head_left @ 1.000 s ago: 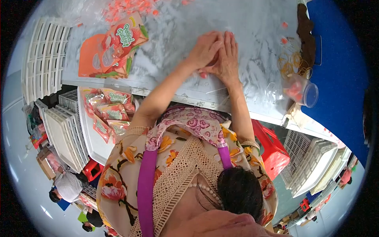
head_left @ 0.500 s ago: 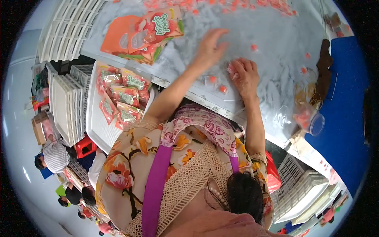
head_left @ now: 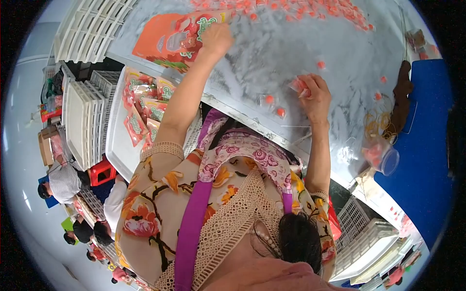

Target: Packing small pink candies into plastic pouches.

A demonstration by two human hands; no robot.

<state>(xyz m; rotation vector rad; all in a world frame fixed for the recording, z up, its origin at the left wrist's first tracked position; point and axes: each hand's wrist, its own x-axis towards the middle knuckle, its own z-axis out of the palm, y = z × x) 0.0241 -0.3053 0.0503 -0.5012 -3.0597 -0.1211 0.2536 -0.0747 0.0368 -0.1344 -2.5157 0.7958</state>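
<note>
Right hand (head_left: 318,101), red sweets (head_left: 299,87) in grasp, thumb side

White trays (head_left: 79,128) stacked left; blue surface (head_left: 420,160) right.

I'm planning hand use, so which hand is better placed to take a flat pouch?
Probably the left hand: it is at the edge of the flat pouches, while the right hand is farther off, holding wrapped red pieces.
</note>
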